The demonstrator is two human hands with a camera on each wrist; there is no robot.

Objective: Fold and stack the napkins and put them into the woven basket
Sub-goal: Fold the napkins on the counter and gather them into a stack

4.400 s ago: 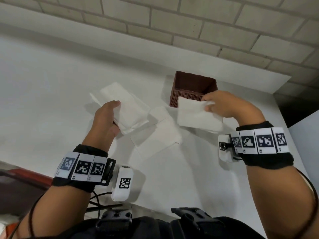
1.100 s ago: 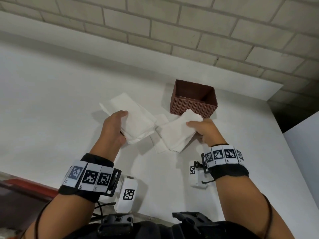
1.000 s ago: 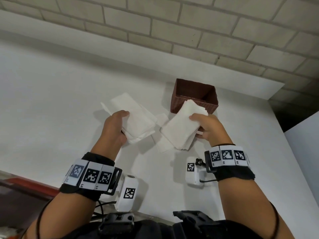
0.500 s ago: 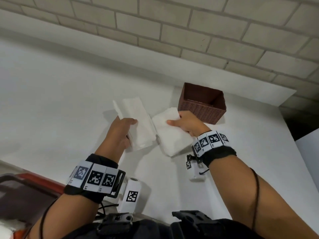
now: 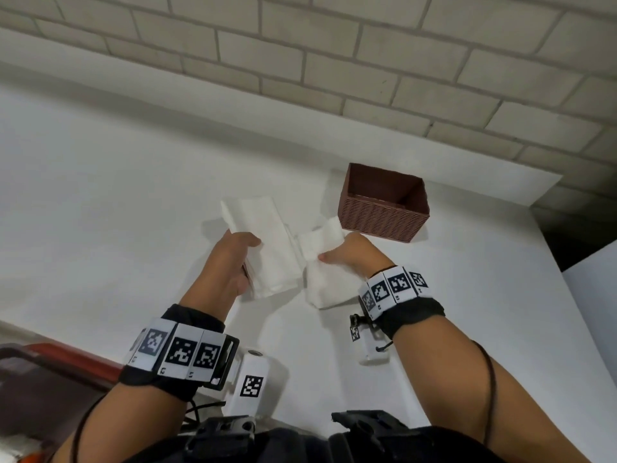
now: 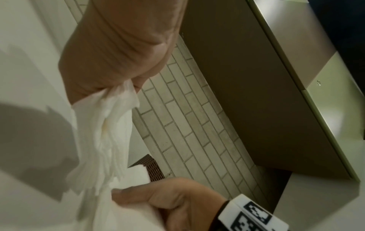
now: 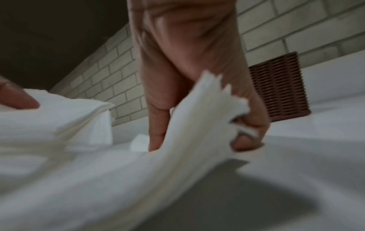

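My left hand [image 5: 238, 259] grips a stack of folded white napkins [image 5: 267, 248] lifted off the white table [image 5: 100, 212]; the same stack [image 6: 106, 140] hangs from its fingers in the left wrist view. My right hand [image 5: 344, 253] pinches a second folded napkin bundle [image 5: 320, 279] just right of the stack, edges nearly touching. In the right wrist view its thumb and fingers curl round the bundle's layered edge [image 7: 207, 117]. The brown woven basket [image 5: 380, 215] stands behind the right hand, and its inside looks empty.
A brick wall [image 5: 334, 61] runs along the back of the table. The table's right edge [image 5: 547, 262] drops off beside a dark gap. A red-edged object [image 5: 50, 362] lies past the near left edge.
My right hand picked the second bundle off the table, lifted it and brought it left until it sits beside the left hand's stack. The left hand kept its hold and turned the stack more upright.
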